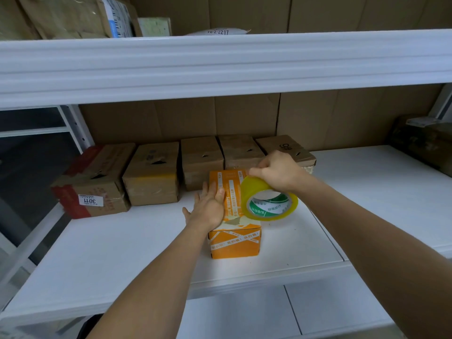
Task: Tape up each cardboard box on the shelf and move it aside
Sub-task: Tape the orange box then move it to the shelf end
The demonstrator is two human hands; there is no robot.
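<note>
1. Firstly, at the far left of the white shelf a row of brown boxes stands along the back, already taped as far as I can tell; the leftmost carries red tape and a label.
2. The left hand lies flat on the top of the orange box, fingers straight and spread, pressing it down. The box sits near the front of the shelf, just before the row.
3. The right hand grips the yellow tape roll over the box's right side, fingers curled round the roll near the far top edge.
4. Risks, as I judge them: the light box may slide if the left hand eases off while tape is pulled; the strip may run crooked, wrinkle, or stick to the left fingers lying in its path.
</note>
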